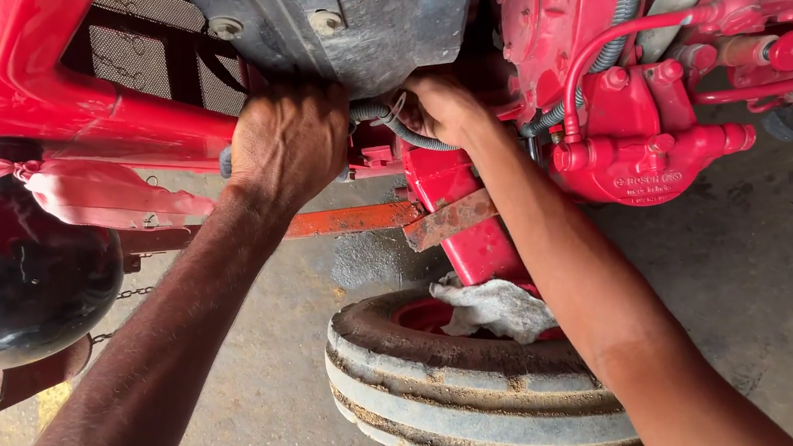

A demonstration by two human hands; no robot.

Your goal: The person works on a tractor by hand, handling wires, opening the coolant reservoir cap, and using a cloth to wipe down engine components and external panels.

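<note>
1. A glossy black round tank (5,276) hangs at the far left under the red frame (48,94).
2. The left hand (291,140) is pushed up beneath the grey housing (361,15), fingers curled in and hidden; whether they pinch anything I cannot tell.
3. A grey corrugated hose (405,131) runs between both hands, just under the housing.
4. The right hand (443,106) is closed around the hose's end.
5. Below, a dirty rag (498,306) lies on the ribbed tyre (468,396).
6. The red engine block (638,133) sits at right.
</note>
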